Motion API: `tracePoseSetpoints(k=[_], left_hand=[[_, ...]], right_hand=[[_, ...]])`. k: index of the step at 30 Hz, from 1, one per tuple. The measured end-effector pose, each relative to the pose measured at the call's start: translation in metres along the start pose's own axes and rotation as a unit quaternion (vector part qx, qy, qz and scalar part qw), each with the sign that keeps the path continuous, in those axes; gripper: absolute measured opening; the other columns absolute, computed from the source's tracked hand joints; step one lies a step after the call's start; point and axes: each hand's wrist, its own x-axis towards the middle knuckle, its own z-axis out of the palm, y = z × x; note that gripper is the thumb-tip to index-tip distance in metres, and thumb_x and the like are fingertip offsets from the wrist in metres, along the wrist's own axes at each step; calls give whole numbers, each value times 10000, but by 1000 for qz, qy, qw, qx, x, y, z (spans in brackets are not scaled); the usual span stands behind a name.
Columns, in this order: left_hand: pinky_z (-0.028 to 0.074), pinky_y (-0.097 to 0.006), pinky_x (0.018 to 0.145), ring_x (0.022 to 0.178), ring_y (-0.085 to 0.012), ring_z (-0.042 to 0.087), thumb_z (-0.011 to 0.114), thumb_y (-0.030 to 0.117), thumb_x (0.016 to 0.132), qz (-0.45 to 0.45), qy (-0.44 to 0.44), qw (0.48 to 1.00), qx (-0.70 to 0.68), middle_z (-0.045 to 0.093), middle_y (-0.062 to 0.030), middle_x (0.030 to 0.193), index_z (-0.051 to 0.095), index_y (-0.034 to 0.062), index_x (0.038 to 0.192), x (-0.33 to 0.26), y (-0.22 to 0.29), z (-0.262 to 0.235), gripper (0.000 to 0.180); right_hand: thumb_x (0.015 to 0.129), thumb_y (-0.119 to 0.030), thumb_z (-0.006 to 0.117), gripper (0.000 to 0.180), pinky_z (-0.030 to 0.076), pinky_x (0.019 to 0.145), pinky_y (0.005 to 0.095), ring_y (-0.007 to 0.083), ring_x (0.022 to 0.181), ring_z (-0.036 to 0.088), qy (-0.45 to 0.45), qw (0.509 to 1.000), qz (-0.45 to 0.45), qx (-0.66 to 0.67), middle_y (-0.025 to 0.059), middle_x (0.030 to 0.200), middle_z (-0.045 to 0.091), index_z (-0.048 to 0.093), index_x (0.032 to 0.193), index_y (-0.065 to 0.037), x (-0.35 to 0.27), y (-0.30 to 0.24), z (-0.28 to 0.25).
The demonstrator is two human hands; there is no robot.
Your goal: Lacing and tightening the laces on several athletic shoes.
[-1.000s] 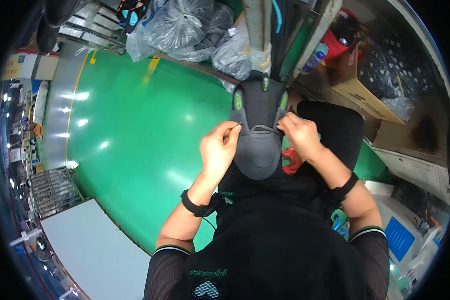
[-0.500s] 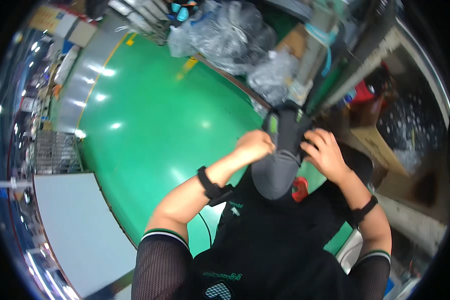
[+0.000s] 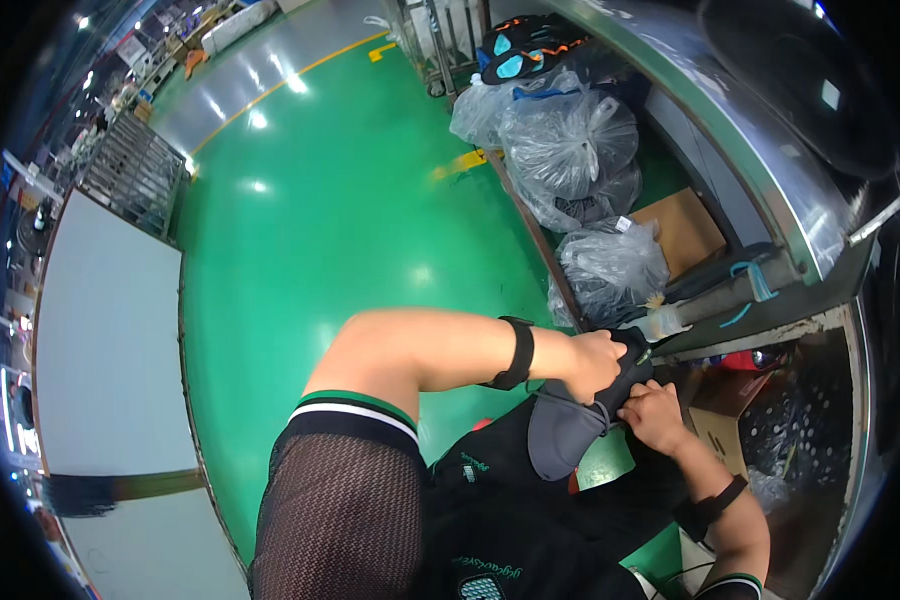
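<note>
A dark grey and black shoe (image 3: 560,437) lies over my lap, its smooth rounded toe toward me. A thin grey lace (image 3: 598,408) loops across its front. My left hand (image 3: 592,366) is closed on the upper, near the shoe's opening. On the other side, my right hand (image 3: 656,416) has its fingers curled against the shoe's edge, close to the lace. The fingertips of both hands are partly hidden, so whether either also pinches the lace is unclear. Each wrist wears a black band.
Clear plastic bags (image 3: 570,140) and a cardboard piece (image 3: 682,228) lie on a low rack ahead. To the right is a metal-framed bin (image 3: 855,400) holding cardboard and plastic. A white board (image 3: 105,350) stands at left, beside the green floor (image 3: 300,230).
The view has turned to the right. My left arm now reaches across and its hand has moved onto the shoe's upper; my right hand's fingers, spread before, have curled against the shoe's side.
</note>
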Motion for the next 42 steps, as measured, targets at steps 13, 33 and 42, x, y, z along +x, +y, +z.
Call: tracePoseSetpoints(k=[13, 33, 42], left_hand=[[402, -352, 735, 776, -207, 497, 638, 121, 834, -78, 417, 785, -452, 545, -34, 773, 624, 86, 732, -19, 29, 19, 109], [282, -195, 460, 533, -42, 359, 443, 111, 927, -405, 436, 457, -662, 498, 52, 704, 580, 55, 1069, -247, -101, 25, 205], [500, -306, 776, 839, -169, 648, 487, -34, 886, -438, 392, 765, -262, 669, -69, 895, 618, 7, 1038, -164, -54, 67, 206]], right_hand=[[785, -169, 699, 147, 404, 840, 367, 246, 956, 466, 305, 892, 49, 329, 99, 1016, 464, 616, 774, -48, -28, -118, -43], [911, -107, 458, 201, 258, 387, 182, 28, 498, 360, 454, 317, 550, 626, -17, 696, 461, 549, 1046, 9, -358, 128, 117], [885, -236, 638, 193, 410, 574, 219, 55, 640, 520, 365, 639, 430, 523, -26, 755, 613, 690, 982, -77, -112, -2, 38]])
